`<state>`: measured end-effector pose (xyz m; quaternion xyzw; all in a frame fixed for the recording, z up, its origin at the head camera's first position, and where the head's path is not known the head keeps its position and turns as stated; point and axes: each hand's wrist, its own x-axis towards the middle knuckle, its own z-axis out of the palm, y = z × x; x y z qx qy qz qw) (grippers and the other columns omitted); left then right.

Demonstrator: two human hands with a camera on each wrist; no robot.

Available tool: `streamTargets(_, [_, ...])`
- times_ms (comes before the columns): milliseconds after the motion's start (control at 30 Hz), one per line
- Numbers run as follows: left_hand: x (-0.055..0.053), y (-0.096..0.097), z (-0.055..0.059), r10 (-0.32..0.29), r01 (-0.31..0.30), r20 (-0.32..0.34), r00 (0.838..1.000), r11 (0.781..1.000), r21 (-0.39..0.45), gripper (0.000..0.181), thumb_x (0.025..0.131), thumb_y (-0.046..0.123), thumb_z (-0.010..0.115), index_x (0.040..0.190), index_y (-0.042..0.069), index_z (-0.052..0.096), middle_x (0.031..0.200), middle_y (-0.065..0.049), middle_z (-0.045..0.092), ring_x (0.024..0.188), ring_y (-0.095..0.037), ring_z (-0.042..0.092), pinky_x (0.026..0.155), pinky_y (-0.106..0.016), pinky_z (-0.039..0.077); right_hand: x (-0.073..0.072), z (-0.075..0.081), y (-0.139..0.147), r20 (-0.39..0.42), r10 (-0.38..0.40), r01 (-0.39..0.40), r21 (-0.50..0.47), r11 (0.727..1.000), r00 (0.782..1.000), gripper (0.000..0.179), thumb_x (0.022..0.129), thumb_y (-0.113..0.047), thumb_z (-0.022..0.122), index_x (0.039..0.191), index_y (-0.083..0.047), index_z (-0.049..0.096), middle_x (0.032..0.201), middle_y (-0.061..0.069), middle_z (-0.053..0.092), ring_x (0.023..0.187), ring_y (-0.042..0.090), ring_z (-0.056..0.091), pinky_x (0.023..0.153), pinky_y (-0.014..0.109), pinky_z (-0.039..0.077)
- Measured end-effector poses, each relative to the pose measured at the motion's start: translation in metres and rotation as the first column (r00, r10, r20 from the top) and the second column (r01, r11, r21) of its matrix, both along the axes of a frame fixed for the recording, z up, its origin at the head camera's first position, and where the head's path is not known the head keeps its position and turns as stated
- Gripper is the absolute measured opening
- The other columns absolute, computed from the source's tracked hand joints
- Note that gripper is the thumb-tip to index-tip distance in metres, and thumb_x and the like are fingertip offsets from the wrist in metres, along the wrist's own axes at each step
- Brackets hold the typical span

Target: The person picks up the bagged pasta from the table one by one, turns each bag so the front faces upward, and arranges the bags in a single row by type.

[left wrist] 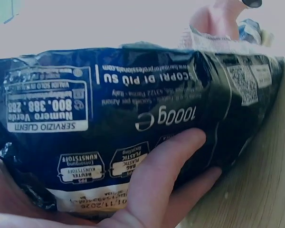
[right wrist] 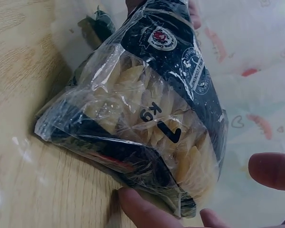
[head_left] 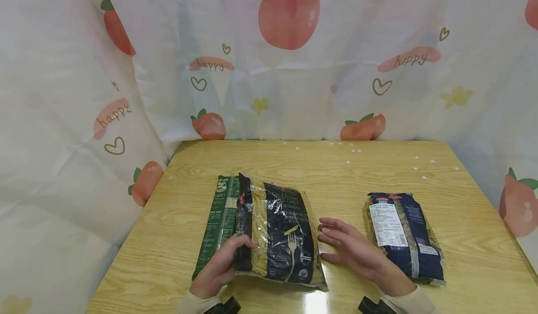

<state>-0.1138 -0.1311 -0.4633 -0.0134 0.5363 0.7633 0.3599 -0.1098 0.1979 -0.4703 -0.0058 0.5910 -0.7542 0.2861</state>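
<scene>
My left hand (head_left: pixel 222 265) grips the left side of a dark bag of penne pasta (head_left: pixel 290 239), its thumb lying over the front. In the left wrist view its fingers (left wrist: pixel 166 166) lie along the bag's printed underside, which reads 1000g. The bag is tilted, with pasta showing through a clear strip. Just off the bag's right side, my right hand (head_left: pixel 357 255) is spread with nothing in it. The right wrist view shows a fingertip (right wrist: pixel 133 199) close to the bag's lower corner. Partly hidden beneath the dark bag is a green spaghetti packet (head_left: pixel 216 220).
A dark blue pasta bag (head_left: pixel 416 230) with a white label lies at the right of the wooden table (head_left: pixel 332 178). Small white specks dot the table's far part. A fruit-patterned curtain (head_left: pixel 302 89) hangs along the back and sides.
</scene>
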Motion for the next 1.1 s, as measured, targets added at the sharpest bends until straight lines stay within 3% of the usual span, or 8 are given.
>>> streamTargets(333, [0.001,-0.002,0.003,0.048,-0.054,0.07,0.996,0.995,0.086,0.032,0.092,0.015,0.035,0.122,0.004,0.035,0.1,0.0,0.061,0.086,-0.006,0.066,0.077,-0.02,0.059,0.001,-0.006,0.004,0.018,0.059,-0.057,-0.074,0.996,0.998,0.066,0.112,-0.03,0.04,0.163,0.0,0.011,0.169,0.033,-0.003,0.156,0.054,0.01,0.113,0.056,0.047])
streamTargets(433, [0.001,-0.002,0.005,0.08,-0.091,0.093,0.992,0.988,0.121,0.036,0.092,0.014,0.035,0.126,0.003,0.034,0.106,-0.001,0.058,0.09,-0.007,0.063,0.078,-0.021,0.058,0.001,-0.007,0.003,0.037,0.076,-0.073,-0.091,0.993,0.996,0.065,0.112,-0.031,0.04,0.163,-0.002,0.015,0.168,0.035,-0.002,0.149,0.055,0.032,0.109,0.049,0.051])
streamTargets(567, [0.0,-0.001,0.006,0.1,-0.119,0.123,0.987,0.979,0.163,0.046,0.092,0.014,0.034,0.136,0.003,0.031,0.114,-0.001,0.054,0.098,-0.008,0.06,0.082,-0.021,0.057,-0.001,-0.009,-0.002,0.061,0.104,-0.094,-0.159,0.983,0.993,0.07,0.112,-0.032,0.04,0.163,0.0,0.004,0.167,0.034,-0.003,0.128,0.029,0.06,0.103,0.042,0.055])
streamTargets(700, [0.0,-0.001,0.004,0.079,-0.101,0.117,0.99,0.975,0.197,0.048,0.092,0.013,0.033,0.139,0.003,0.029,0.118,-0.002,0.055,0.103,-0.01,0.061,0.085,-0.024,0.058,-0.002,-0.012,-0.006,0.076,0.117,-0.101,-0.186,0.977,0.99,0.079,0.112,-0.033,0.04,0.162,-0.001,-0.012,0.169,0.031,-0.003,0.112,0.017,0.068,0.097,0.038,0.058])
streamTargets(767, [0.0,-0.001,0.002,0.065,-0.088,0.109,0.992,0.972,0.216,0.048,0.092,0.013,0.032,0.139,0.003,0.03,0.119,-0.003,0.055,0.105,-0.011,0.062,0.087,-0.024,0.058,-0.003,-0.013,-0.006,0.083,0.109,-0.094,-0.172,0.981,0.991,0.081,0.112,-0.032,0.042,0.163,-0.002,-0.013,0.167,0.027,0.013,0.109,0.016,0.068,0.092,0.034,0.059])
streamTargets(933, [-0.002,-0.004,-0.001,0.041,-0.07,0.126,0.991,0.968,0.24,0.042,0.092,0.016,0.034,0.132,0.004,0.036,0.116,-0.002,0.061,0.104,-0.01,0.066,0.089,-0.024,0.059,-0.007,-0.013,-0.002,0.066,0.117,-0.106,-0.15,0.983,0.991,0.082,0.111,-0.029,0.045,0.165,-0.008,-0.013,0.149,-0.001,0.048,0.117,0.015,0.067,0.088,0.029,0.06])
streamTargets(1033, [-0.004,-0.005,-0.003,0.023,-0.061,0.14,0.99,0.959,0.277,0.042,0.093,0.016,0.035,0.134,0.003,0.038,0.118,-0.002,0.063,0.107,-0.012,0.067,0.092,-0.025,0.059,-0.01,-0.009,-0.003,0.063,0.116,-0.109,-0.105,0.989,0.991,0.082,0.111,-0.032,0.046,0.166,-0.01,-0.012,0.162,0.011,0.036,0.133,0.018,0.059,0.093,0.03,0.06])
streamTargets(1100, [-0.005,-0.005,-0.005,0.01,-0.051,0.139,0.99,0.954,0.295,0.044,0.093,0.015,0.036,0.135,0.003,0.037,0.119,-0.003,0.063,0.11,-0.013,0.067,0.094,-0.026,0.059,-0.011,-0.007,-0.005,0.066,0.121,-0.116,-0.07,0.991,0.99,0.084,0.111,-0.035,0.045,0.165,-0.012,-0.014,0.173,0.019,0.011,0.151,0.03,0.041,0.11,0.041,0.052])
